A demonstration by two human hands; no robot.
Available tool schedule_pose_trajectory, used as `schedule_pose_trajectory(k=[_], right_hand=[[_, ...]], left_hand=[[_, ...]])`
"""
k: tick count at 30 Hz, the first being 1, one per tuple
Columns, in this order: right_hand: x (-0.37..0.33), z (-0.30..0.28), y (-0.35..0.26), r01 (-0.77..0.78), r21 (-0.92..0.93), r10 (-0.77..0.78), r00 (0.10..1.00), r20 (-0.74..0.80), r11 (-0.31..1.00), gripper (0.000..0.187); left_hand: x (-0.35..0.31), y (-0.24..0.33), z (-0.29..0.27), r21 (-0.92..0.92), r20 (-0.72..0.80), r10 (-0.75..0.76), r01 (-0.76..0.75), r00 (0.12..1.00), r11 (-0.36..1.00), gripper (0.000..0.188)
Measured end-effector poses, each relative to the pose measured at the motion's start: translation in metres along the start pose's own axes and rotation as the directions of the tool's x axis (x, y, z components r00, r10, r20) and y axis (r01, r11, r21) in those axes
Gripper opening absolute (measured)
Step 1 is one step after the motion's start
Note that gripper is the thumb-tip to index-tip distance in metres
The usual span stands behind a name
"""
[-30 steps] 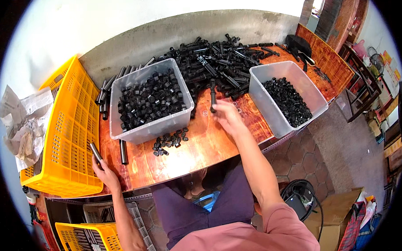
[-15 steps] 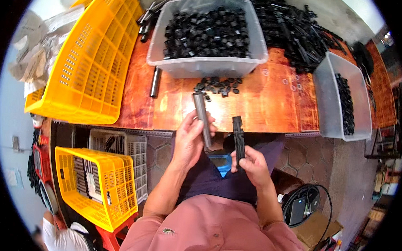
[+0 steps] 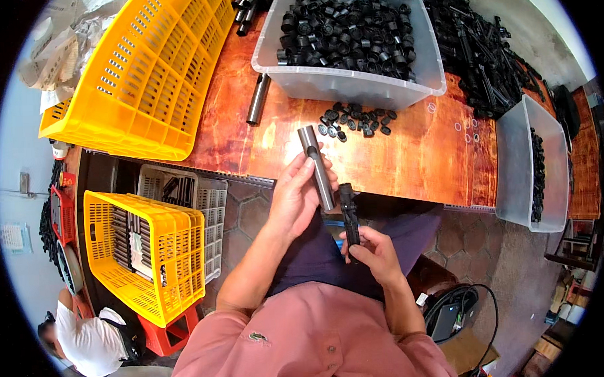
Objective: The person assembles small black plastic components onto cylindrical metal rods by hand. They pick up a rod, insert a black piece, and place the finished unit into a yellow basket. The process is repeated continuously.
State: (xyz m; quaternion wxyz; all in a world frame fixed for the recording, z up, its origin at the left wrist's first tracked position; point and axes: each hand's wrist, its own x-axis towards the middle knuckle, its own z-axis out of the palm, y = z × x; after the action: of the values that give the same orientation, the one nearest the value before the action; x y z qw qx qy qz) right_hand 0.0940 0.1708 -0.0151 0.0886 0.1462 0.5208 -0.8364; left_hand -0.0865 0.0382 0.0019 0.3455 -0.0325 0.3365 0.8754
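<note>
My left hand [image 3: 294, 197] is closed round a grey metal tube [image 3: 322, 176], its thumb lying along the side. A dark round spot, seemingly a hole, shows on the tube below its upper end. The tube leans, lower end to the right. In my right hand [image 3: 376, 254] is a long black molded part [image 3: 350, 217], held near its lower end between thumb and fingers. Its upper tip is beside the tube's lower end; I cannot tell whether they touch. Small black caps [image 3: 357, 117] lie scattered on the table [image 3: 407, 165] beyond my hands.
A clear bin [image 3: 352, 87] of black caps stands behind the loose ones. Another metal tube [image 3: 258, 100] lies left, beside a big yellow crate [image 3: 159, 94]. Long black parts [image 3: 473, 49] are heaped at the back right, near a second clear bin [image 3: 510, 161]. A lower yellow crate [image 3: 178, 259] holds tubes.
The black part and the tube have come closer together. The tube's hole now shows. The whole view has shifted, and a person in white at the lower left has moved slightly.
</note>
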Motion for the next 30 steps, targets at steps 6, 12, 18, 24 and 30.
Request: schedule_pose_trajectory(k=[6,12,18,24,30], right_hand=[[0.001,0.010,0.001,0.002,-0.015,-0.002,0.998,-0.055,1.000,0.029],[-0.003,0.015,0.003,0.023,-0.084,-0.030,0.996,-0.082,0.996,0.029],[-0.012,0.018,0.000,0.007,-0.095,-0.017,0.995,-0.098,0.995,0.028],[-0.015,0.020,-0.003,0.004,-0.134,-0.014,0.997,-0.073,0.991,0.029],[-0.017,0.024,-0.002,0.023,-0.212,-0.041,0.996,-0.081,0.977,0.027]], left_hand=[[-0.001,0.007,-0.008,-0.102,-0.076,0.012,-0.020,0.997,0.995,0.036],[0.003,0.007,-0.009,-0.236,-0.065,0.019,-0.034,0.998,0.971,0.035],[0.004,0.006,-0.008,-0.374,-0.024,-0.006,-0.003,1.000,0.928,0.034],[0.003,0.003,-0.008,-0.511,0.024,-0.007,0.019,1.000,0.859,0.037],[0.002,0.002,-0.003,-0.496,0.054,0.011,0.017,0.998,0.868,0.038]])
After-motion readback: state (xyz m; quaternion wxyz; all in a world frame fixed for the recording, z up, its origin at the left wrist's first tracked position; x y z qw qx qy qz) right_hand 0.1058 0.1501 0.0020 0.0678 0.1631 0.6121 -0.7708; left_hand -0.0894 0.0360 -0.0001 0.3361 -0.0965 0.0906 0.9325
